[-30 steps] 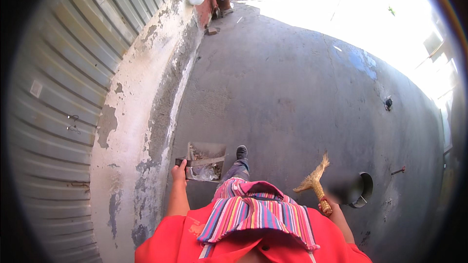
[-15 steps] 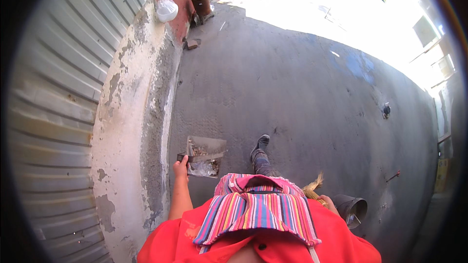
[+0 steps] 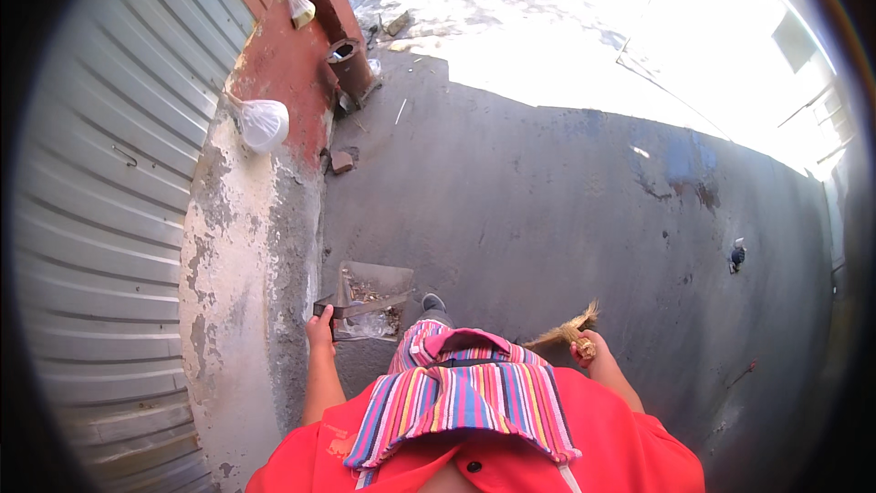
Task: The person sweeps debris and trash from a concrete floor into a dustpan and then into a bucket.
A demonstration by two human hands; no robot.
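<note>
At my left side, my left hand (image 3: 321, 330) is closed around the dark handle of a metal dustpan (image 3: 381, 277). Debris and a crumpled clear plastic piece lie in the pan, with the handle's bar crossing over it. To the right of my striped apron (image 3: 465, 406), my right hand (image 3: 593, 350) grips a short straw broom (image 3: 568, 329). Its bristles fan out up and to the left of the hand; part of the broom is hidden behind the apron. My shoe (image 3: 433, 302) shows just right of the dustpan.
A peeling wall (image 3: 242, 265) with corrugated metal sheeting (image 3: 109, 246) runs along the left. White bags (image 3: 265, 125) hang there. Farther on stand a rusty pipe (image 3: 351, 73) and a brick piece (image 3: 341, 162). A small dark object (image 3: 737, 256) lies on the concrete floor at right.
I have moved forward along the wall; the bags and pipe are nearer. My right hand and the broom have come out farther into view, and the bucket at right has left the picture.
</note>
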